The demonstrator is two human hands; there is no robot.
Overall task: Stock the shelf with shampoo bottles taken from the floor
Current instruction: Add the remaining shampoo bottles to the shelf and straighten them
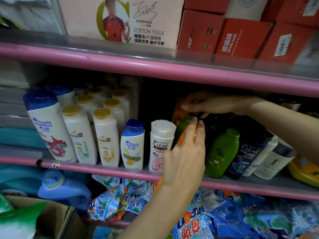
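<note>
Both hands raised — left hand [185,153] grips orange bottle [185,133].

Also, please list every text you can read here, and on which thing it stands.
"COTTON TISSUE": carton, top shelf.
"MDF": red box.
"CRYSTAL GLASS": second red box.
"head & shoulders": tall bottle and small bottle.
"PANTENE": two gold-capped bottles.
"CLEAR": white bottle and dark bottle.
"6" and an unclear mark: sticker on the pink rail.
Green bottle, barcode label, detergent bags: too blurred.
</note>
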